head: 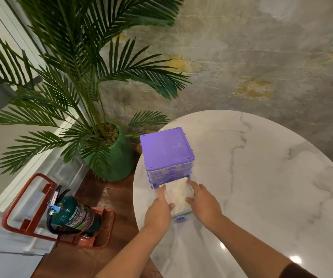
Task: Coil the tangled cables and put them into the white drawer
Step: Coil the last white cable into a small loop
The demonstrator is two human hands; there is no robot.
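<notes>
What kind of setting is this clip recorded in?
Probably an indoor lounge or office corner, not a workshop: a round marble-look table against a rough plastered wall, a potted palm in a green pot, and a fire extinguisher in a red floor stand.

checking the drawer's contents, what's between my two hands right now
In the head view, the pulled-out bottom drawer lies between the left hand and right hand; whitish contents inside, too blurred to identify.

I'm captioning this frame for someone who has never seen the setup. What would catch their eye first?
The purple drawer unit at the marble table's left edge stands out, its bottom drawer pulled open toward the person. The left hand and right hand flank that drawer, fingers on its sides. Beside the table, a big palm in a green pot and a green fire extinguisher sit on the floor.
</notes>
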